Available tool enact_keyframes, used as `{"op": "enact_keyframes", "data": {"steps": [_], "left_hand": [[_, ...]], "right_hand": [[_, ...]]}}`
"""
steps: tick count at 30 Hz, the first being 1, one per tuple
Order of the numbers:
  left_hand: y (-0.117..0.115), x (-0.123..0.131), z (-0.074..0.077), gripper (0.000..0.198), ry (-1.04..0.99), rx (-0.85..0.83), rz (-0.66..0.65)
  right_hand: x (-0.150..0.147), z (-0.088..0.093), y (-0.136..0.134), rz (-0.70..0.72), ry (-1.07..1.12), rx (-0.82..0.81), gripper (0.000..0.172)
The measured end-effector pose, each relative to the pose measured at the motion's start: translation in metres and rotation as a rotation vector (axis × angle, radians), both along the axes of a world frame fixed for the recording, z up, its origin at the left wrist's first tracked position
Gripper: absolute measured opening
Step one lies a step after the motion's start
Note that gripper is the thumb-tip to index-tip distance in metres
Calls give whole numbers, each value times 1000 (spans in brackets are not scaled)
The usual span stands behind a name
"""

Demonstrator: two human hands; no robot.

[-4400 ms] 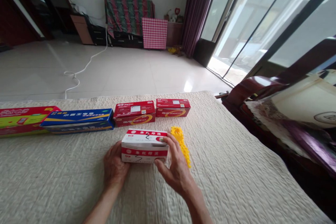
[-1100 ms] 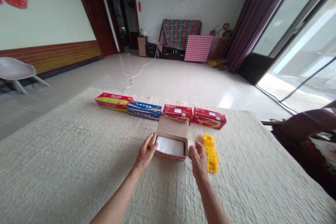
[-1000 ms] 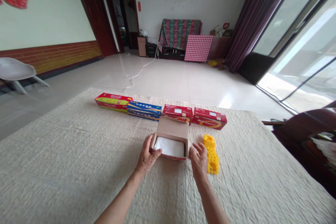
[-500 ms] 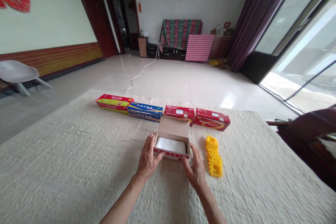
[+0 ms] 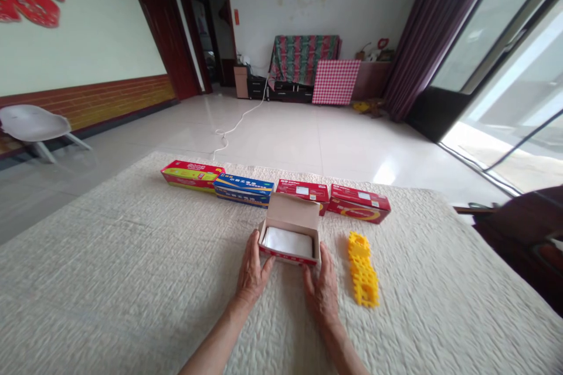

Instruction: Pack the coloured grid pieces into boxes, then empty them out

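Note:
A small red cardboard box [image 5: 288,258] rests on the quilted cover, its lid flap [image 5: 292,211] raised at the back. Inside lies a flat white bundle [image 5: 288,241], whose kind I cannot make out. My left hand [image 5: 254,272] grips the box's left side, with the thumb at the front corner. Along the right side, my right hand [image 5: 322,287] holds the box in the same way, fingers at the side and thumb near the front. Right of this hand lies a yellow plastic lattice piece [image 5: 363,269], untouched.
Behind the open box stands a row of closed boxes: a red and green box [image 5: 193,176], a blue box [image 5: 244,189], a red box [image 5: 301,190] and another red box [image 5: 359,204]. The quilted cover [image 5: 132,281] spreads beneath everything. A dark armrest [image 5: 519,228] is at right.
The view has shifted slightly, so most things sit a little lower and further right. My right hand's fingers look straighter along the box. The box stays between my hands.

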State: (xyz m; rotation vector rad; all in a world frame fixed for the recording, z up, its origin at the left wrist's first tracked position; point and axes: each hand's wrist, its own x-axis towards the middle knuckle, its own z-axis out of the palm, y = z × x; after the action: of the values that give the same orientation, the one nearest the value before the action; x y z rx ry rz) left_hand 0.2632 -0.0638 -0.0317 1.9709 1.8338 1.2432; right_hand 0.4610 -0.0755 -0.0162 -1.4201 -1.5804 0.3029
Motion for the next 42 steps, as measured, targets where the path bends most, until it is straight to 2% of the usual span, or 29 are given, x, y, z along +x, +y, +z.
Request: {"op": "enact_keyframes", "data": {"steps": [6,15,27,38,42], "left_hand": [[6,2,-10,77,93,104,35],[8,5,-4,80,159,150,28],[10,8,-15,76,169,193,41],[12,4,-18,78,111,154,28],[15,0,-18,76,80,144,16]], "right_hand": [[0,-9,3,-67,-17,18,60],[-1,-4,1,-76,7,-48,59],[3,-11,3,-96,-14,-79,65],[-3,-13,3,-119,-17,-3,69],[9,-5,-8,-181,-47,54,63]]}}
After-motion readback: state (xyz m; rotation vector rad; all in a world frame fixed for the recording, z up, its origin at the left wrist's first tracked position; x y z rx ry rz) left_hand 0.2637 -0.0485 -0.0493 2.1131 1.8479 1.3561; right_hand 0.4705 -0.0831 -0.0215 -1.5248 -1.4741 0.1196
